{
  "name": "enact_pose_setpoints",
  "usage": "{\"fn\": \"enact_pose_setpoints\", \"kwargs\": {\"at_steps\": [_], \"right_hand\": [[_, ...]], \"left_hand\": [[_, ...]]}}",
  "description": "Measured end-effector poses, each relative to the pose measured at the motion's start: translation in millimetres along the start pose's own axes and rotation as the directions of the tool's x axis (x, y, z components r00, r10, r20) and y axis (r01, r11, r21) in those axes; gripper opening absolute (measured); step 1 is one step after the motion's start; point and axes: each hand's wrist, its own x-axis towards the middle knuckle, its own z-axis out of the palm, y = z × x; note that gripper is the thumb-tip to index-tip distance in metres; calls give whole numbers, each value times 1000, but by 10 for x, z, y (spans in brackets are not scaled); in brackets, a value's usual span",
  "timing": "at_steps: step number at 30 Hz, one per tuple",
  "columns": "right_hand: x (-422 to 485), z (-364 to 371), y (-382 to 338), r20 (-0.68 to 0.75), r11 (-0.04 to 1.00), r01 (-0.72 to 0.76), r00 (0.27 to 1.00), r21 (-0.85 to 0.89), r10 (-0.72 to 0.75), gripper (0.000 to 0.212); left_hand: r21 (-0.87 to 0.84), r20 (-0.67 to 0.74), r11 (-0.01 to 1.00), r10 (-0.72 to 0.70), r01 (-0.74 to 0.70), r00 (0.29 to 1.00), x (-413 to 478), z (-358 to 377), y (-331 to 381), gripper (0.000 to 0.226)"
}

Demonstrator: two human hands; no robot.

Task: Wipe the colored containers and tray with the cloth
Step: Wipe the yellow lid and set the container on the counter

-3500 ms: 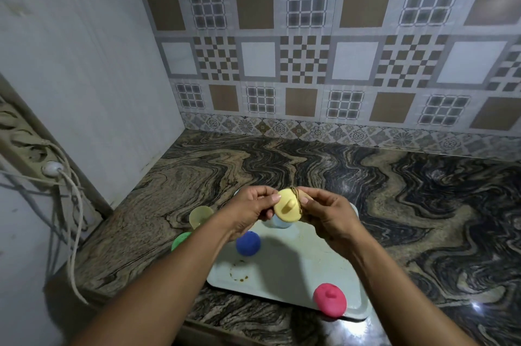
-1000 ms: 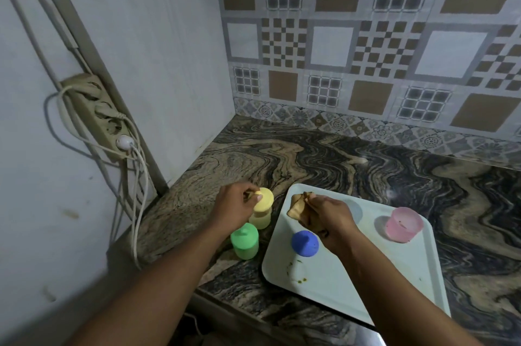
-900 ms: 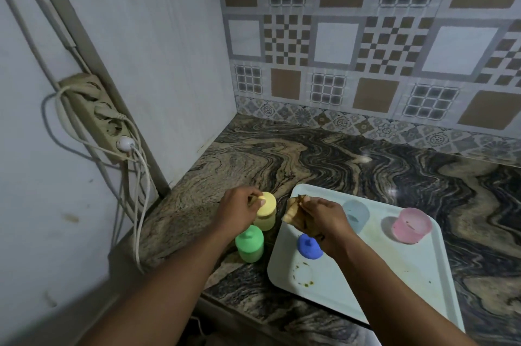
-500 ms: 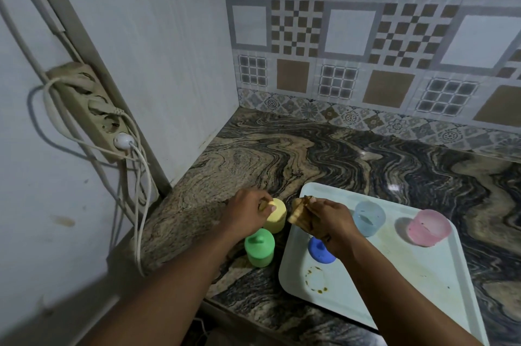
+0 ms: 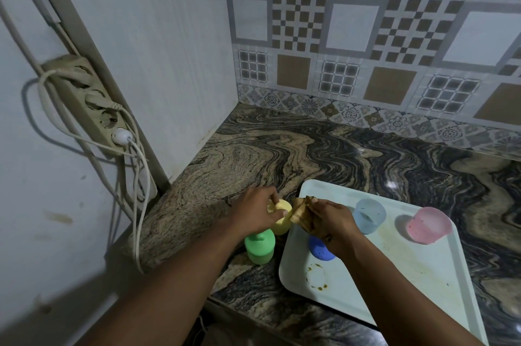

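A pale tray (image 5: 394,283) lies on the marble counter at the lower right, with a brown ring stain near its front left. On it stand an open blue container (image 5: 369,216) and an open pink container (image 5: 428,225), and a blue lid (image 5: 320,248) partly under my right wrist. Left of the tray stand a closed green container (image 5: 259,247) and a yellow container (image 5: 280,218). My left hand (image 5: 258,211) grips the yellow container's lid from above. My right hand (image 5: 329,217) holds a crumpled brownish cloth (image 5: 301,210) just right of the yellow container.
A white side wall stands close on the left, with a power strip (image 5: 93,108) and hanging cables (image 5: 135,193) beyond the counter's left end. The tiled back wall (image 5: 366,49) runs behind. The counter's front edge (image 5: 282,314) passes just below the tray.
The yellow lid, earlier held up between both hands, now sits on the yellow container beside the tray. My view has shifted left and down; my right hand stays on the tray with the cloth.
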Motion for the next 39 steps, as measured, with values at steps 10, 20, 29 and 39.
{"fn": "enact_pose_setpoints", "kwargs": {"at_steps": [10,20,29,39], "right_hand": [[28,-81,4,-40,1000,10,999,11,-10,23],[18,-111,16,-32,999,-29,999,44,31,30],[-169,-361,-171,122,965,-191,978,178,171,36],[-500,-1495,-496,-9,893,30,1000,449,-29,35]], "left_hand": [[38,108,999,-8,4,994,52,-36,79,61],[145,177,989,-59,34,982,3,-33,159,56],[200,227,978,11,-58,974,125,-91,306,67],[134,241,894,389,-427,889,335,423,1332,48]]}}
